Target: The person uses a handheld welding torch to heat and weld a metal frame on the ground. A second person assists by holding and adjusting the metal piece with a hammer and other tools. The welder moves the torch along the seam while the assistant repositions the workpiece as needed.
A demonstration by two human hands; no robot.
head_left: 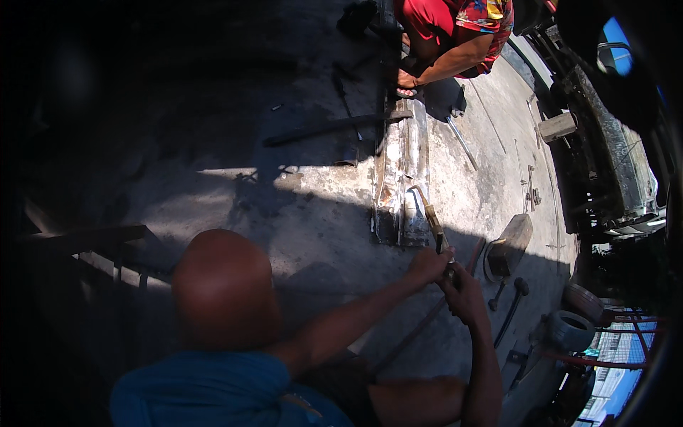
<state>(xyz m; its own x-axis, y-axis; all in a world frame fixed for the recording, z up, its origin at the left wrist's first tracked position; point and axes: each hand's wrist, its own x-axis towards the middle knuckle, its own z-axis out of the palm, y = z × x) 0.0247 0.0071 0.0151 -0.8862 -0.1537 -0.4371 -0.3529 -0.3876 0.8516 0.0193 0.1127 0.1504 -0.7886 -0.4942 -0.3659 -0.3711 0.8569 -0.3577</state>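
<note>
A long, rusty, dented metal panel (400, 178) lies on the concrete floor in sunlight. Both my hands grip a slim torch-like tool (431, 219) with a brass-coloured shaft and a curved tip; the tip sits over the panel's near end. My left hand (427, 265) is closed around the tool's handle, and my right hand (462, 290) grips just behind it. A hose or rod (427, 320) trails from the tool back toward me. Another person in a red patterned shirt (455, 28) crouches at the panel's far end, one hand (407, 78) down on it.
A dark face shield (506, 245) lies right of the panel, with a black-handled tool (514, 306) near it. A metal rod (462, 142), a wood block (557, 127), a dark bar (334, 128), tyres (569, 329) and a vehicle frame (612, 164) are around. The left side is in deep shadow.
</note>
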